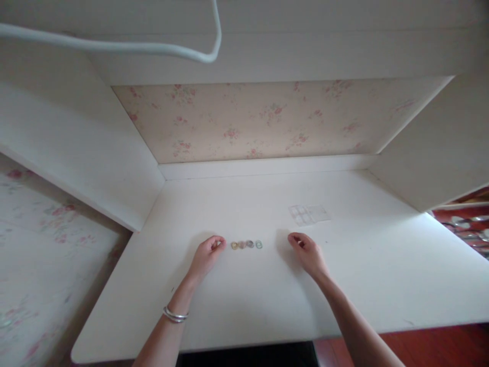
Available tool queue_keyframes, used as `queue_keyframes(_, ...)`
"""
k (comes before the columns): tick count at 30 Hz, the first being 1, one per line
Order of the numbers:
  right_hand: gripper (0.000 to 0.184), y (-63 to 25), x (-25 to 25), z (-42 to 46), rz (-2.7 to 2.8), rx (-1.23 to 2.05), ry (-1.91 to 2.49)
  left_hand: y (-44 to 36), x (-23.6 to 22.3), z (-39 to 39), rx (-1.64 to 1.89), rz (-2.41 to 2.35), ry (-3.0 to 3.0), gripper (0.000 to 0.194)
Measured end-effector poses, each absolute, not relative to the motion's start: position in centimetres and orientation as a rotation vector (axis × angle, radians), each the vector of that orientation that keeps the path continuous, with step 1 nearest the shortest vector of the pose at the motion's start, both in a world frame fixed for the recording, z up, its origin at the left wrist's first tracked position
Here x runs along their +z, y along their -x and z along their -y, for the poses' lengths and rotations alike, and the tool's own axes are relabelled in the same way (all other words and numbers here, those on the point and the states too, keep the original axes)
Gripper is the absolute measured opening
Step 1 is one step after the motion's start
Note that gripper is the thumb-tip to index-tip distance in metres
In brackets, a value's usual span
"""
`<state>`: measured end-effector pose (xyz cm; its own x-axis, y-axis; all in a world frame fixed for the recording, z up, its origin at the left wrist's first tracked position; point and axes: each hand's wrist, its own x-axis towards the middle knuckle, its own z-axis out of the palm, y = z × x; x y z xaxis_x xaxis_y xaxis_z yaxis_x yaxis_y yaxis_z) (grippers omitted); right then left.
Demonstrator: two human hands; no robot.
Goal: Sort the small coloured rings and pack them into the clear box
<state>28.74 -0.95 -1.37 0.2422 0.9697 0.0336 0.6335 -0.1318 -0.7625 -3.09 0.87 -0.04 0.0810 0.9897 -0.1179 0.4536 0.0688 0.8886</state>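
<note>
A short row of small rings lies between my hands: a yellowish ring [234, 245] at the left, a pinkish-brown ring [241, 244], a dark grey ring [250, 244] and a green ring [259, 244] at the right. Just left of the yellowish one is my left hand [206, 255], its thumb and fingers curled together in a pinch. My right hand [307, 252] rests on the tabletop some way right of the green ring, fingers likewise curled in. Whatever either pinch may hold is too small or hidden. A clear plastic compartment case [301, 215] lies beyond my right hand.
The white desk [229, 306] has side panels [431, 137] left and right and a low ledge [267, 167] along the back. A white cable or lamp arm [153, 48] crosses overhead. Reddish items [469, 224] stand beyond the right edge.
</note>
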Motion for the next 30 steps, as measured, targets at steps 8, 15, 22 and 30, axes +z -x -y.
queue_keyframes(8, 0.043, -34.9, -0.7, -3.7, 1.207, 0.714, 2.288, 3.3, -0.3, -0.8, 0.839, -1.51, -1.508, 0.038)
queue_keyframes(15, 0.038, -34.9, -0.4, -5.0, 1.142, 0.776, 2.283, 3.3, 0.2, -0.5, 0.858, -1.497, -1.479, 0.038)
queue_keyframes(22, 0.037, -33.4, 0.6, -4.6, 1.163, 0.795, 2.229, 3.5, 0.0, -0.5, 0.866, -1.468, -1.464, 0.036)
queue_keyframes(30, 0.036, -28.1, 3.0, -6.1, 1.499, 0.914, 2.097, 3.5, -0.2, -0.7, 0.871, -1.444, -1.468, 0.035)
